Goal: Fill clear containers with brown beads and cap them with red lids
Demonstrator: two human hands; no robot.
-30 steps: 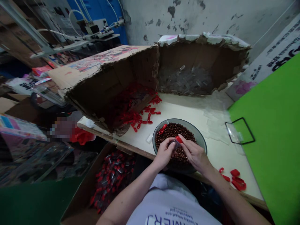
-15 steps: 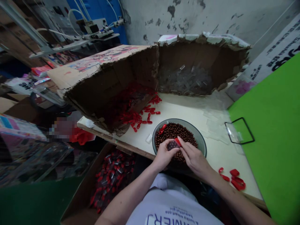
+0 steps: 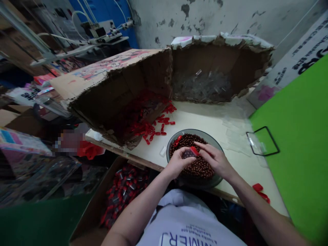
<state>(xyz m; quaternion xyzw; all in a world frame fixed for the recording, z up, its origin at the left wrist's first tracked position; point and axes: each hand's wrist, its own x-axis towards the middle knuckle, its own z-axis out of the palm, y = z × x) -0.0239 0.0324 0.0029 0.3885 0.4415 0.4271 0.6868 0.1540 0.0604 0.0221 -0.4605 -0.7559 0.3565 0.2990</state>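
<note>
left hand, right hand, red-capped clear tube, bead-filled bowl

Head-worn view, facing forward and down, close above a bowl, stained wall beyond

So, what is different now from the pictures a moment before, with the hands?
The right hand moved forward over the steel bowl, its fingers on the red cap of the small clear tube in the left hand. Nothing was let go. The brown beads stayed in place.

A pale T-shirt with dark blue printed lettering (upside down from here), and bare forearms.
</note>
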